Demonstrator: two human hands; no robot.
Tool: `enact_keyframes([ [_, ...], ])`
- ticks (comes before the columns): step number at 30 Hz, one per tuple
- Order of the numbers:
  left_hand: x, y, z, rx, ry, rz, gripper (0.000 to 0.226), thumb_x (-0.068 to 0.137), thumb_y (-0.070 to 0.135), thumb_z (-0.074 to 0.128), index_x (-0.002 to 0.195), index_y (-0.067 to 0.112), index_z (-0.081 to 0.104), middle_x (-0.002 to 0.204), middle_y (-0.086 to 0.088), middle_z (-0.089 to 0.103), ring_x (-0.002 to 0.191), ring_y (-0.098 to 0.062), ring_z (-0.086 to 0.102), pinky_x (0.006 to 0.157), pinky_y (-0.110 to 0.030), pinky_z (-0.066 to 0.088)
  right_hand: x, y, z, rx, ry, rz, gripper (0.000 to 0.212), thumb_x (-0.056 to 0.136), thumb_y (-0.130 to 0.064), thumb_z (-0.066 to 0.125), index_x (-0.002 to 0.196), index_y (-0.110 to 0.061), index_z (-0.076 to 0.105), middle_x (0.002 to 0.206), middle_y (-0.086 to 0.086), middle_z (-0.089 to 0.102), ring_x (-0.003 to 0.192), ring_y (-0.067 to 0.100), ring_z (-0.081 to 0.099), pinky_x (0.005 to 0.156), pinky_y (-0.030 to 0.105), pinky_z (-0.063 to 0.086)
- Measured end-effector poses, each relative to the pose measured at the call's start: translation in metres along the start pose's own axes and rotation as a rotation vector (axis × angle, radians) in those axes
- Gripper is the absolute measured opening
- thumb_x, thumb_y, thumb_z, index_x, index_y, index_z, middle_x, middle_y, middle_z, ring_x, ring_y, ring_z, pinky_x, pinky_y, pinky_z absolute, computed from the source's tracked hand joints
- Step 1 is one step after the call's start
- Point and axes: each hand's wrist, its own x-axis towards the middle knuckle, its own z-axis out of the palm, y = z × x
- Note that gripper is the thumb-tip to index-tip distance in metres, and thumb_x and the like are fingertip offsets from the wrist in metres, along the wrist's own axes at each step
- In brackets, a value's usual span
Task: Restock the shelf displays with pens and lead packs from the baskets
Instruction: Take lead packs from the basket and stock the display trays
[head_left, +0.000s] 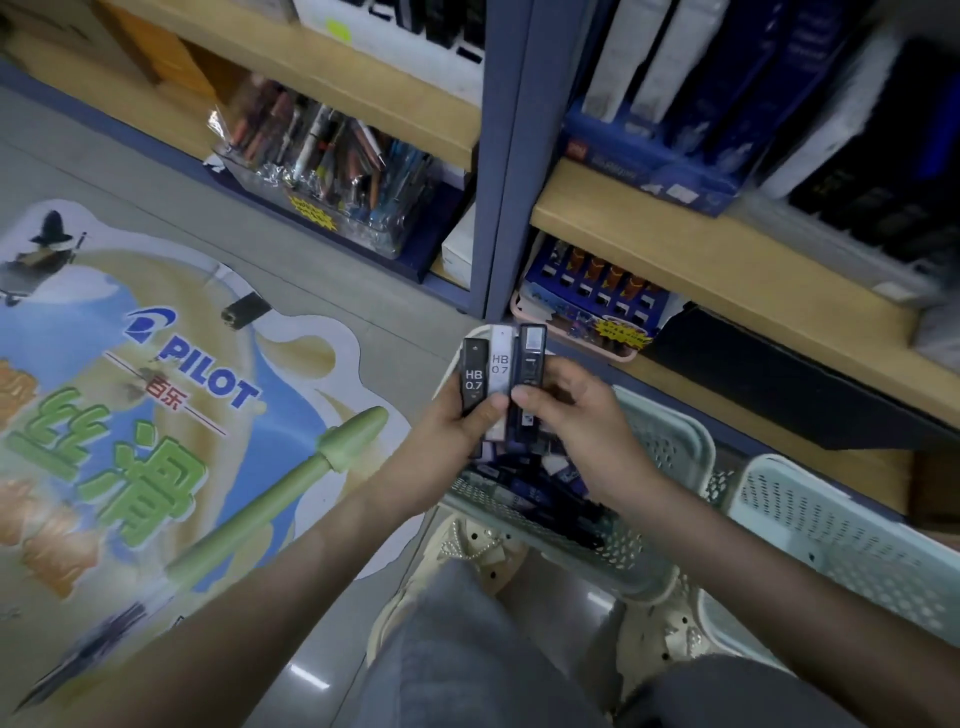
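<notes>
Above the perforated mint plastic basket (672, 441), left hand (447, 434) pinches slim, glossy lead packs (474, 382) reading HB 0.7; right hand (579, 415) grips a navy pack (532, 358).

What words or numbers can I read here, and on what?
"PILOT": floor sticker
"百乐": same sticker
"丝滑": same sticker
"HB 0.7": black lead pack
"HB 0.7": grey lead pack
Blurred: dark lead pack, yellow stickers, blue box.

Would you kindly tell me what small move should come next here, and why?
Probably lift them to the blue display box on the low shelf: the left hand and right hand pinch three lead packs above the basket.
</notes>
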Motion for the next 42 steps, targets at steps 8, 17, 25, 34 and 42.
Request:
enact_keyframes([
  [8,-0.03,0.077,0.025,0.092,-0.151,0.1,0.029,0.093,0.0,0.057,0.113,0.021,0.06,0.109,0.002,0.071,0.107,-0.016,0.065,0.094,-0.029,0.051,-0.036,-0.072,-0.018,-0.018,-0.004,-0.074,0.019,0.089,-0.013,0.063,0.107,-0.007,0.065,0.106,0.006,0.07,0.092,0.008,0.064,0.078,0.014,0.048],
  [17,-0.074,0.153,0.06,0.141,-0.127,0.145,0.022,0.091,0.003,0.062,0.111,0.012,0.064,0.107,-0.006,0.073,0.101,-0.023,0.069,0.096,-0.04,0.051,-0.094,-0.147,-0.046,-0.068,0.113,-0.282,0.006,0.088,-0.016,0.066,0.085,-0.018,0.062,0.077,0.004,0.062,0.063,0.009,0.055,0.057,0.015,0.045],
  [25,-0.1,0.198,0.099,-0.021,-0.177,0.088,0.018,0.093,-0.001,0.055,0.11,0.0,0.061,0.083,-0.009,0.073,0.07,-0.016,0.072,0.055,-0.024,0.055,-0.141,-0.179,-0.081,-0.028,0.099,-0.633,0.011,0.086,0.0,0.065,0.089,-0.01,0.06,0.074,-0.002,0.065,0.067,0.011,0.06,0.066,0.023,0.051],
  [34,-0.118,0.226,0.161,0.097,-0.287,0.148,0.028,0.092,0.002,0.058,0.119,-0.005,0.057,0.094,-0.019,0.071,0.078,-0.021,0.071,0.072,-0.034,0.06,-0.181,-0.203,-0.132,0.207,-0.019,-0.653,0.032,0.083,-0.035,0.071,0.102,-0.014,0.056,0.082,0.011,0.053,0.061,0.01,0.05,0.059,0.02,0.044],
  [42,-0.131,0.248,0.221,0.209,-0.33,0.269,0.025,0.093,0.001,0.057,0.117,0.007,0.062,0.109,-0.013,0.071,0.097,-0.024,0.07,0.09,-0.04,0.054,-0.217,-0.226,-0.168,0.15,0.19,-0.622,0.034,0.101,-0.002,0.025,0.107,-0.011,0.057,0.081,0.003,0.069,0.07,0.028,0.048,0.055,0.025,0.039],
])
